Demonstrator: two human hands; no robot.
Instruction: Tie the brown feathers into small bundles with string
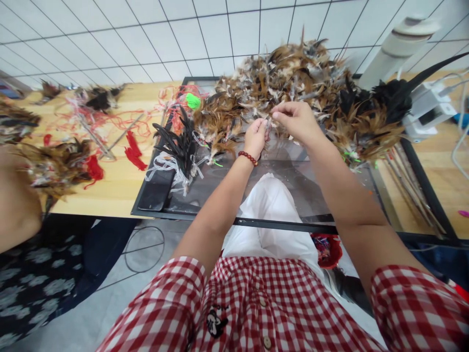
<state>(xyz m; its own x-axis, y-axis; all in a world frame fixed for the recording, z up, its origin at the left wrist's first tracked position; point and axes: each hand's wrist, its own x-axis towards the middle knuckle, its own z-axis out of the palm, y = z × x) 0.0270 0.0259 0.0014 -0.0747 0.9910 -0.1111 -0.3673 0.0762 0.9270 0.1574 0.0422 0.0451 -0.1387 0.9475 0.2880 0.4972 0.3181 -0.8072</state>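
Note:
My left hand [255, 138], with a red bead bracelet on the wrist, and my right hand [297, 120] meet over a glass table top [289, 195]. Both pinch a small bunch of feathers [268, 128] between their fingertips. Just behind the hands lies a big heap of brown, grey and black feathers [293, 78]. A bundle of black feathers tied with clear strips [179, 144] lies to the left of my left hand.
A dark phone [158, 190] lies at the glass top's near left corner. Red strings [134, 151], a green thread spool [193, 100] and feather bundles cover the wooden table to the left. Another person's arm [16, 205] is at the far left. Thin sticks [414, 190] lie right.

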